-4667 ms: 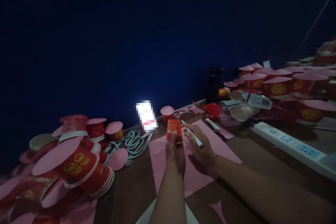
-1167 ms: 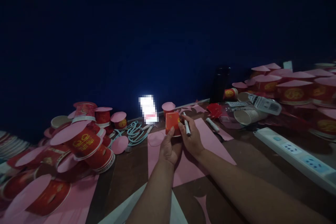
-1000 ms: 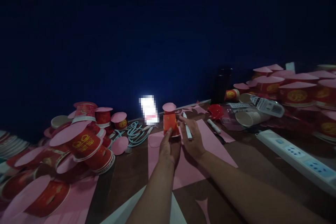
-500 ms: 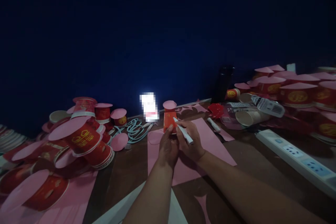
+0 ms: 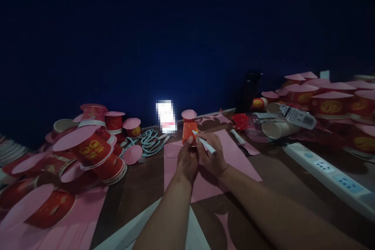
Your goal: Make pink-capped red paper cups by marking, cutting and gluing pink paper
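A red paper cup [image 5: 189,130] stands upside down with a pink paper disc [image 5: 189,114] on its top. My left hand [image 5: 186,160] is closed around the lower part of this cup. In my right hand [image 5: 213,155] a white marker pen [image 5: 207,144] is gripped, its tip touching or very near the cup's side. Fingers of the right hand also rest close against the cup. Beneath both hands lies a pink paper sheet [image 5: 238,160] with a circle outlined at its left end.
Disc-topped red cups [image 5: 96,150] are heaped at left, and more cups [image 5: 331,105] stand at right. A white power strip [image 5: 325,175] lies at right. Pale blue cable [image 5: 152,144] coils near a bright, pixelated screen [image 5: 166,116]. Another marker [image 5: 238,137] rests beside the pink sheet.
The marker tip has shifted slightly along the cup's side, and the pen's back end sits a little differently. Both hands keep their holds. The whole view has shifted slightly.
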Tool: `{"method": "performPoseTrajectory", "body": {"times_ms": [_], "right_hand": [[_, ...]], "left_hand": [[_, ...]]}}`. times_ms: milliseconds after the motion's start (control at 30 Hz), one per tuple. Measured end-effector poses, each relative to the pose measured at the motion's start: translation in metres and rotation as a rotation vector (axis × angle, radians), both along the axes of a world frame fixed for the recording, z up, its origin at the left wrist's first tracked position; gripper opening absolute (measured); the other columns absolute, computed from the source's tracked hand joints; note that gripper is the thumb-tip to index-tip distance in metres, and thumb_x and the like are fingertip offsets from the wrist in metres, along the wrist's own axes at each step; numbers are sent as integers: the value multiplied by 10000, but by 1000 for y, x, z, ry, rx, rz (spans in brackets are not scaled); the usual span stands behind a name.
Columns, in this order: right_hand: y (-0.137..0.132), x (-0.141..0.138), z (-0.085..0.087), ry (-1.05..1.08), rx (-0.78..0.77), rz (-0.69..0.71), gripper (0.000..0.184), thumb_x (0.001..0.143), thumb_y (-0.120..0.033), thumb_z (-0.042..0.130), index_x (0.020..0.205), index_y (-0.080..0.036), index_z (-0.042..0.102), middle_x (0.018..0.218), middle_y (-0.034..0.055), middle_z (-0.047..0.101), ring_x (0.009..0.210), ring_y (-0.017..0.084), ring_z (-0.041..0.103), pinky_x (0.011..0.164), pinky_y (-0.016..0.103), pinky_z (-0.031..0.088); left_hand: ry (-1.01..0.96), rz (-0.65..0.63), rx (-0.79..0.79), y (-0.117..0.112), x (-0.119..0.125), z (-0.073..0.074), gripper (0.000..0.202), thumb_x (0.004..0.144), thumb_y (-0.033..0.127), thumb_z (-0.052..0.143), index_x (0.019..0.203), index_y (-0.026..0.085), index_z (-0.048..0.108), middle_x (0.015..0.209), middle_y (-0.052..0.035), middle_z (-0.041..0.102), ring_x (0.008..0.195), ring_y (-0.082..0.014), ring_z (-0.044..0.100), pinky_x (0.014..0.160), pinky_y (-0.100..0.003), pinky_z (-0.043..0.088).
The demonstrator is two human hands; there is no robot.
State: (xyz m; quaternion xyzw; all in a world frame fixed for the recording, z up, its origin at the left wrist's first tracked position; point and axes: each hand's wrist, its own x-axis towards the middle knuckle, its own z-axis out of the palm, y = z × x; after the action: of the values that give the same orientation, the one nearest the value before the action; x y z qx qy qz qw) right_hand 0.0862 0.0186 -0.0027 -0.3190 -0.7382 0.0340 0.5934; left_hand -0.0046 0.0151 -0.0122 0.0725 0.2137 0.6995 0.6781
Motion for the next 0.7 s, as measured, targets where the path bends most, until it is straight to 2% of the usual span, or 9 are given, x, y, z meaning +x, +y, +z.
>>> {"method": "performPoseTrajectory", "body": {"times_ms": [267,533,700], "right_hand": [[1,0,-2,-17,-10,4,187,891,-209,528,1064,-213,601,993,71,685,932,213,621,885,424,429],[2,0,-3,-37,-43,-13,186,910,-253,500,1064,-228,601,992,68,686,918,215,619,884,413,412],[1,0,0,-53,-31,-25,178,909,-235,497,1051,-221,604,976,67,686,903,209,616,872,408,401]], "left_hand": [[27,-15,15,-1,0,4,133,798,158,616,916,108,647,855,-63,685,834,-116,662,899,-221,470],[20,16,-26,1,2,2,143,798,124,605,936,109,643,806,-49,683,787,-110,665,879,-229,485],[70,38,-16,3,1,-1,150,796,140,616,938,107,649,836,-55,689,835,-115,667,902,-229,473]]}}
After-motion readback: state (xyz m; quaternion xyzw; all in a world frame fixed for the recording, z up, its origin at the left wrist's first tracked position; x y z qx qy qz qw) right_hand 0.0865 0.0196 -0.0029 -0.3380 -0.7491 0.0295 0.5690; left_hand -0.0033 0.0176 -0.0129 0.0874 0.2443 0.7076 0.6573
